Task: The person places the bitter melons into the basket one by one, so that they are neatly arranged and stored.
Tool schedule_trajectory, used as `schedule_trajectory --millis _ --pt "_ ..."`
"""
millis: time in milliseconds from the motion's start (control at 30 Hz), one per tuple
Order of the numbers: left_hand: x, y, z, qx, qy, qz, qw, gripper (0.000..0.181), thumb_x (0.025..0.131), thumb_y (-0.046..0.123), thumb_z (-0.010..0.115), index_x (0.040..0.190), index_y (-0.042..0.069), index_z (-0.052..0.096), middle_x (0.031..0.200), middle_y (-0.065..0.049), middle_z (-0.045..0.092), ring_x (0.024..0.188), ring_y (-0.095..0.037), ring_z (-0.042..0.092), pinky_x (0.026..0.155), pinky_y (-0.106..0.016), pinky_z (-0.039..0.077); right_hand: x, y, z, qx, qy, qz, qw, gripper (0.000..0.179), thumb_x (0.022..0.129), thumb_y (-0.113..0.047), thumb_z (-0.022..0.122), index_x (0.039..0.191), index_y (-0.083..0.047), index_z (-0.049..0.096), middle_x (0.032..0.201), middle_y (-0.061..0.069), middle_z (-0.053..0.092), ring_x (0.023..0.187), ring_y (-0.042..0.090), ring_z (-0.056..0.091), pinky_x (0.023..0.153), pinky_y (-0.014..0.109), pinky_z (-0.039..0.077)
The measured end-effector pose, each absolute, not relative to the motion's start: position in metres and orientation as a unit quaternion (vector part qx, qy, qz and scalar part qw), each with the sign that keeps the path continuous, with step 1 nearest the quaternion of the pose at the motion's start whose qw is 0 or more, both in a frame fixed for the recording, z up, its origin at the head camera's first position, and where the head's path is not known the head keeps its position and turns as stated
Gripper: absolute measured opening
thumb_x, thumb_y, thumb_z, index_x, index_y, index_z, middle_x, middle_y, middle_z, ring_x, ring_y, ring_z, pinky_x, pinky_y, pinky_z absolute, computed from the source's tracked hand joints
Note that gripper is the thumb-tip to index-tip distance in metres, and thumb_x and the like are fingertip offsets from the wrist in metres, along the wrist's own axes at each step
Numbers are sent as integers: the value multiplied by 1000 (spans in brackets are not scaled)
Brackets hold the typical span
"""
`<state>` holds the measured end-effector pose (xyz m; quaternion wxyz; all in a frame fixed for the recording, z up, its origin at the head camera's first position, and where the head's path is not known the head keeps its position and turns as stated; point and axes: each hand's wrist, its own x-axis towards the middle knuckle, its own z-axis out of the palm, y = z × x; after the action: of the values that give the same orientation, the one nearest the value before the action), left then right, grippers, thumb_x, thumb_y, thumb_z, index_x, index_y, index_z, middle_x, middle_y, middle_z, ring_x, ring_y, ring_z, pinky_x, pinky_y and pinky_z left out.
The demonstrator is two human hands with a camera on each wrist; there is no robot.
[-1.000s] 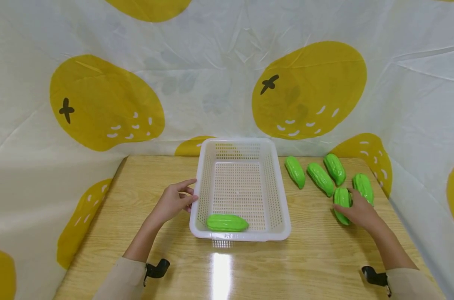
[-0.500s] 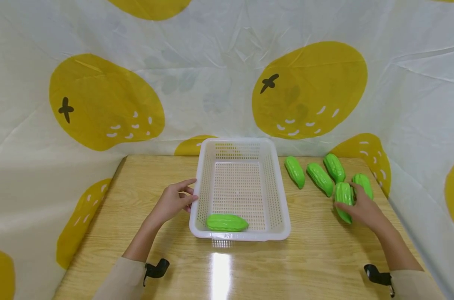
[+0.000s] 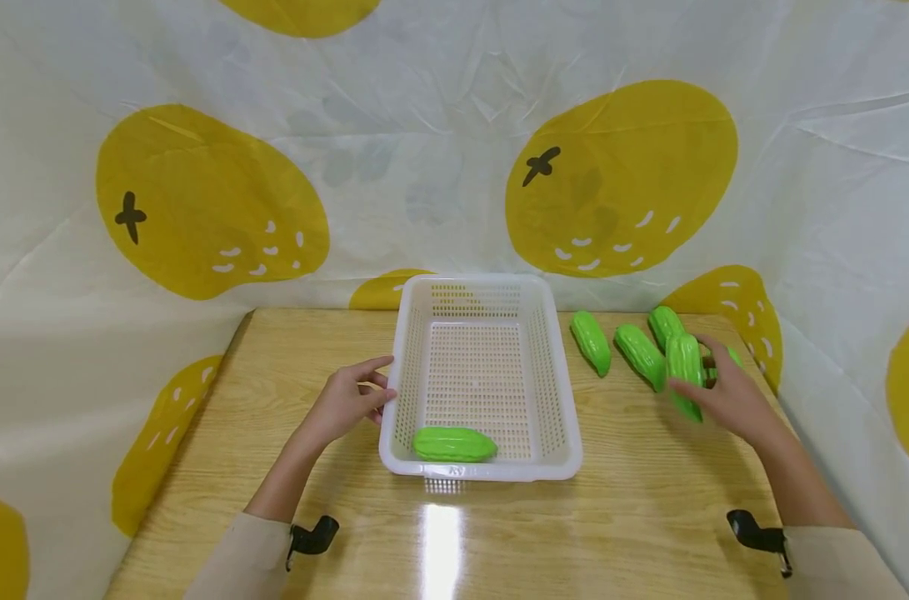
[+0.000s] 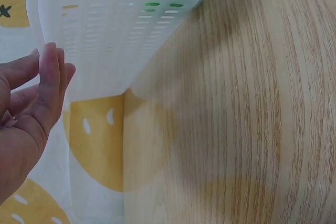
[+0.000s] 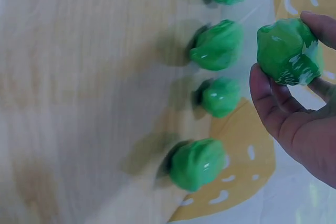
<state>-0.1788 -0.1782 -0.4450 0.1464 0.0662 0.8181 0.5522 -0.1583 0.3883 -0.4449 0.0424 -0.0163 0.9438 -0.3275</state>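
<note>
My right hand [image 3: 730,396] grips a ridged green bitter melon [image 3: 683,367] between thumb and fingers, raised above the table. In the right wrist view this bitter melon [image 5: 287,51] shows end-on. A white perforated basket [image 3: 569,408] stands in the middle, with one bitter melon [image 3: 454,445] lying crosswise at its near end. My left hand [image 3: 347,402] touches the basket's left rim with fingertips and thumb tip, the fingers loosely bent. In the left wrist view the fingertips lie at the basket rim [image 4: 34,14].
Three bitter melons lie at the back right: one by the basket [image 3: 591,343], one in the middle [image 3: 640,354] and one farther back [image 3: 662,323]. Another [image 3: 735,357] is mostly hidden behind my right hand. A fruit-print curtain [image 3: 424,183] closes off the wooden table [image 3: 611,517] behind.
My right hand has lifted the bitter melon off the table and moved it a little farther back, now overlapping those behind. My left hand and the basket stay put.
</note>
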Motion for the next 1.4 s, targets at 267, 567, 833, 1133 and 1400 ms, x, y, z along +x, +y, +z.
schedule_trajectory --millis 267,567,833,1133,1400 --pt "-180 -180 -447 81 818 552 143 60 97 4 71 153 5 49 111 -22 64 78 -20 73 66 -46 67 -169 368 -417 -51 935 -343 67 94 103 -38 65 166 -6 3 147 41 36 118 57 53 77 52 59" --pt "-180 -179 -447 78 812 559 146 60 97 4 71 153 5 49 112 -23 64 75 -19 71 64 -45 67 -187 347 -387 -87 932 -343 77 90 102 -37 66 168 -18 8 156 33 32 127 55 48 91 67 53" --pt "-179 -180 -447 72 810 563 148 60 97 4 71 153 5 49 113 -23 64 75 -20 71 65 -46 67 -199 312 -372 -143 921 -352 87 87 101 -35 68 167 -24 13 156 25 37 135 47 45 102 67 48" --pt "-179 -179 -446 75 811 562 148 60 97 5 71 153 5 49 113 -23 64 76 -20 71 65 -45 67 -227 273 -364 -222 910 -326 130 82 98 -32 73 164 -24 25 154 18 46 137 43 49 105 65 50" --pt "-179 -178 -445 74 810 563 147 60 97 4 71 153 5 49 112 -23 64 75 -19 71 65 -45 67 -243 233 -349 -278 894 -299 183 80 96 -25 75 163 -22 30 154 18 49 134 45 54 107 62 51"
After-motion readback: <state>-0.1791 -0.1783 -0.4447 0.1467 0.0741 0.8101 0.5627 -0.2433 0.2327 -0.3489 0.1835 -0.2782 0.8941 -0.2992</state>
